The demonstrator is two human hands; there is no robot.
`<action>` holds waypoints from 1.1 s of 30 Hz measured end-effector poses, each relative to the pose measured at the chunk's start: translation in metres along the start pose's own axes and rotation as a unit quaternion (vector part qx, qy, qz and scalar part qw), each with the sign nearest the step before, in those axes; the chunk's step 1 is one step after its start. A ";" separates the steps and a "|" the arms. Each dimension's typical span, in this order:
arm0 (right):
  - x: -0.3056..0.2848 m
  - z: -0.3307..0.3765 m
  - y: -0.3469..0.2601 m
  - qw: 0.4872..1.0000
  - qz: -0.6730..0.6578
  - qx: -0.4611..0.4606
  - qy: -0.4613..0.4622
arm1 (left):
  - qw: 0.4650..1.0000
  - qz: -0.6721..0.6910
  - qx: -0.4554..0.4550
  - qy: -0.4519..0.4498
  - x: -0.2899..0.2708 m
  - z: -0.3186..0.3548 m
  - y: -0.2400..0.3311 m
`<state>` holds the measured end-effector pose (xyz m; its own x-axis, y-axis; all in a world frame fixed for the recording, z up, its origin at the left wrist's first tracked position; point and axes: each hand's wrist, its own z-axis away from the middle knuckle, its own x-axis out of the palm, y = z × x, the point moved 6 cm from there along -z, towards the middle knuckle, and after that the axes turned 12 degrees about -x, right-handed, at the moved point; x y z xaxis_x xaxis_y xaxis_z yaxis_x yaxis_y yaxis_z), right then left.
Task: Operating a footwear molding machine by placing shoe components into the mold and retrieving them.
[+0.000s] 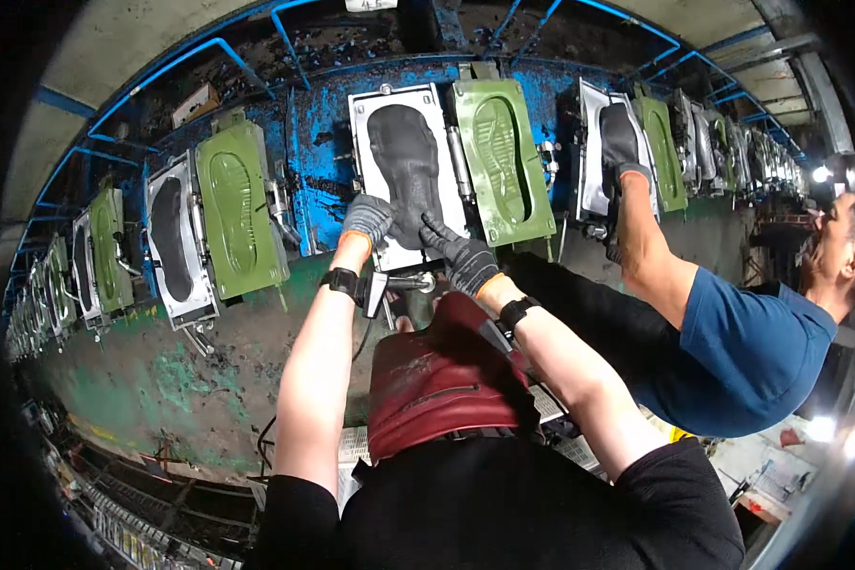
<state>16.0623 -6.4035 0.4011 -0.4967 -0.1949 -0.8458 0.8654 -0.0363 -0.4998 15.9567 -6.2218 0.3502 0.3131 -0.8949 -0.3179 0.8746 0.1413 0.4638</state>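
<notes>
A dark grey shoe sole (pixel 402 142) lies in a silver mould half (pixel 364 128) in front of me, its narrow heel end toward me. My left hand (pixel 369 218), in a grey glove with an orange cuff, has its fingers bent together at the left edge of the heel. From the right, my right hand (pixel 462 260), gloved likewise, reaches its fingers out apart over the heel's right side. The fingertips of both hands touch the sole; their undersides are hidden. Hinged to the right of this mould is a green mould half (pixel 502 166) with a sole-shaped hollow.
More silver and green moulds (pixel 237 209) run along a blue bench (pixel 313 209) on both sides. At right a co-worker (pixel 760 323) in a blue shirt reaches a gloved hand to another dark sole (pixel 618 136). A metal handle (pixel 404 283) projects below my mould.
</notes>
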 end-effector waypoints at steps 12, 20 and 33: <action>0.024 -0.013 -0.034 0.996 -0.076 0.039 -0.031 | 0.756 -0.460 0.245 0.395 0.006 -0.027 0.165; 0.010 -0.018 -0.023 0.979 -0.157 0.046 -0.126 | 0.814 -0.351 0.270 0.377 -0.027 -0.041 0.179; 0.016 -0.011 -0.017 0.994 -0.099 0.048 -0.012 | 0.823 -0.390 0.253 0.327 -0.034 -0.041 0.201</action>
<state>16.0392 -6.3954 0.3940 -0.6564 -0.1985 -0.7279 0.7545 -0.1691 -0.6342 16.1370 -6.1452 0.4200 0.0067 -0.1880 -0.9821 0.6896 -0.7104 0.1407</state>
